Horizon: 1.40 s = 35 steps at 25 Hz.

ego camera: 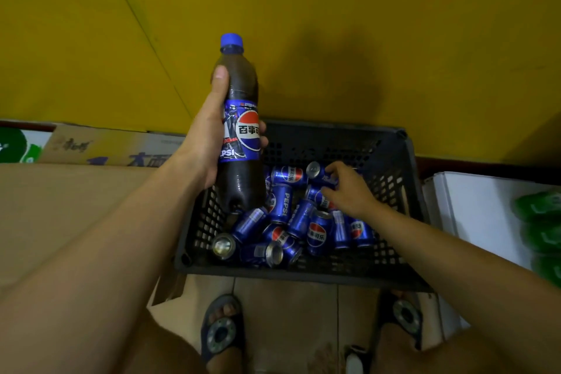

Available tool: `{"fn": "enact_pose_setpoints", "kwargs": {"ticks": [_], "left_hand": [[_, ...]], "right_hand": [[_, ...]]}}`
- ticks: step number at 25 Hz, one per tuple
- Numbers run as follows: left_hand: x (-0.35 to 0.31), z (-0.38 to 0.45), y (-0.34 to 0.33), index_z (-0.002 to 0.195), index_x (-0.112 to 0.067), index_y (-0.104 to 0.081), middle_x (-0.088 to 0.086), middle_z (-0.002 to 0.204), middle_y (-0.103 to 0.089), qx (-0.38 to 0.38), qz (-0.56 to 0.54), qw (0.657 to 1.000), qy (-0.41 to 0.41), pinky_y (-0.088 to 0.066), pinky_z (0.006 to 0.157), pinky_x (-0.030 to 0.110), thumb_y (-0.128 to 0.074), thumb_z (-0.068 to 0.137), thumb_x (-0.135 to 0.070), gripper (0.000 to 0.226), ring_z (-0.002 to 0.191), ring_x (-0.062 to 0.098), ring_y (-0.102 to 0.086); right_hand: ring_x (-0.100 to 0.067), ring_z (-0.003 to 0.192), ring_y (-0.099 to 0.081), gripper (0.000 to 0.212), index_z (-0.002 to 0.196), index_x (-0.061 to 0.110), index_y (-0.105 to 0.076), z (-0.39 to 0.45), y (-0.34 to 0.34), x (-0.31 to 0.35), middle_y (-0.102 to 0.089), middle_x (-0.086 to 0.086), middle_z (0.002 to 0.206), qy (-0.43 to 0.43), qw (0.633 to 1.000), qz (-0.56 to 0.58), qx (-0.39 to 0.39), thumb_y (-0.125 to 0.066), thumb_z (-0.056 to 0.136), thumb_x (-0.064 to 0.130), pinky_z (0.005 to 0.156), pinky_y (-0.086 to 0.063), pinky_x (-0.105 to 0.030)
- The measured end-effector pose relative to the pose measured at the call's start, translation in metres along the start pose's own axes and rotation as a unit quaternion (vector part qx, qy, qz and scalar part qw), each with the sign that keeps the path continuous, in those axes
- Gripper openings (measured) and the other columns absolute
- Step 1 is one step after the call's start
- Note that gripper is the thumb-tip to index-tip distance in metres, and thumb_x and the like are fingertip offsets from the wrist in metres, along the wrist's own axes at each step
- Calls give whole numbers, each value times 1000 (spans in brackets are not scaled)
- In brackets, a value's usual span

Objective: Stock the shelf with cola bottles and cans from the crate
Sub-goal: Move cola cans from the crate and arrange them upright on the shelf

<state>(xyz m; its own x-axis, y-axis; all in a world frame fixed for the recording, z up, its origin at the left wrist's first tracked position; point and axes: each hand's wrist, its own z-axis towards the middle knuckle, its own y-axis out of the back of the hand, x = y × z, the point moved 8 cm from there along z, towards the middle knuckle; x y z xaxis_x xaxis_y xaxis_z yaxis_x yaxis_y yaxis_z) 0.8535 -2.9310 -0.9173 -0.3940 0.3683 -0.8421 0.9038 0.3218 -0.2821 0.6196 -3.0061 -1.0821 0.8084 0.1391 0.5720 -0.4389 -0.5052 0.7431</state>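
Note:
My left hand (209, 136) grips a cola bottle (239, 124) with a blue cap and blue label, upright above the left side of the crate. The black plastic crate (391, 161) sits on the floor before my feet and holds several blue cola cans (303, 218) lying loose on its bottom. My right hand (349, 191) reaches down into the crate's far right part, its fingers curled round a blue can (317, 173) that lies on its side. No shelf is in view.
A yellow wall (334, 24) stands behind the crate. Cardboard boxes (76, 191) lie to the left. A white box (473, 209) with green bottles (540, 231) is on the right. My sandalled feet (221, 331) stand on the tiled floor just in front of the crate.

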Motion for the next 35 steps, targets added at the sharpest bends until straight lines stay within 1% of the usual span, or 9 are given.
{"fn": "enact_pose_setpoints", "kwargs": {"ticks": [5, 9, 13, 19, 21, 23, 28, 32, 35], "left_hand": [[10, 8, 0, 114, -8, -61, 14, 78, -69, -12, 64, 998, -3, -57, 59, 32, -55, 70, -74, 79, 62, 27, -67], [20, 15, 1, 106, -3, -64, 17, 78, -68, -7, 84, 996, 21, -58, 60, 34, -56, 65, -75, 83, 60, 28, -66], [21, 17, -3, 104, -7, -67, 19, 82, -70, 4, 115, 993, 22, -57, 59, 35, -58, 64, -74, 79, 63, 30, -67], [10, 22, -25, 113, -6, -68, 18, 88, -75, 18, 154, 988, -1, -57, 65, 36, -61, 71, -78, 84, 68, 26, -72], [2, 16, -50, 105, -5, -69, 18, 78, -74, 27, 141, 989, -18, -57, 58, 33, -60, 71, -76, 79, 62, 26, -71], [-3, 1, -87, 99, -6, -69, 18, 75, -71, 49, 121, 991, -39, -56, 55, 33, -59, 70, -74, 75, 59, 27, -69], [-11, -46, -195, 93, -10, -65, 15, 71, -67, 120, 20, 991, -57, -55, 52, 30, -51, 78, -74, 66, 52, 25, -65], [-50, -105, -298, 104, -11, -63, 10, 66, -66, 244, -2, 965, -94, -54, 48, 27, -43, 82, -73, 69, 49, 22, -65], [-69, -165, -376, 108, -12, -65, 11, 70, -65, 343, 18, 931, -122, -53, 54, 27, -41, 84, -75, 72, 51, 22, -65]], "right_hand": [[-31, 118, -54, 62, 136, 18, -47, 13, -113, -65, -55, -11, 135, -76, 967, -129, 207, -71, 84, 41, 99, -49, -43], [-38, 139, -26, 82, 145, 26, -37, 15, -137, -83, -39, -9, 149, -107, 944, -240, 201, -75, 77, 53, 110, -32, -53], [-39, 139, -31, 91, 142, 25, -42, 15, -135, -84, -30, -13, 153, -119, 942, -212, 230, -87, 66, 46, 111, -37, -50], [-28, 112, -57, 79, 126, 15, -51, -5, -48, -79, -57, -9, 127, -166, 982, 18, 93, -87, 64, 48, 84, -51, -35], [-24, 99, -65, 75, 122, 12, -55, -25, 5, -79, -64, -7, 115, -236, 946, 222, 16, -84, 67, 53, 70, -57, -36], [-21, 85, -68, 61, 124, 10, -60, -57, 65, -63, -69, -7, 103, -242, 872, 425, -29, -76, 81, 50, 58, -56, -30], [-23, 60, -65, 49, 113, 17, -66, -165, 215, -11, -69, -9, 86, -75, 708, 696, -96, -59, 88, 58, 52, -54, -26], [-30, 79, -71, 71, 120, 10, -64, -267, 298, 15, -70, -14, 98, 57, 683, 721, -100, -85, 65, 51, 69, -60, -33], [-32, 83, -73, 76, 115, 5, -66, -348, 339, 30, -71, -15, 101, 116, 714, 678, -132, -95, 50, 31, 72, -61, -38]]}}
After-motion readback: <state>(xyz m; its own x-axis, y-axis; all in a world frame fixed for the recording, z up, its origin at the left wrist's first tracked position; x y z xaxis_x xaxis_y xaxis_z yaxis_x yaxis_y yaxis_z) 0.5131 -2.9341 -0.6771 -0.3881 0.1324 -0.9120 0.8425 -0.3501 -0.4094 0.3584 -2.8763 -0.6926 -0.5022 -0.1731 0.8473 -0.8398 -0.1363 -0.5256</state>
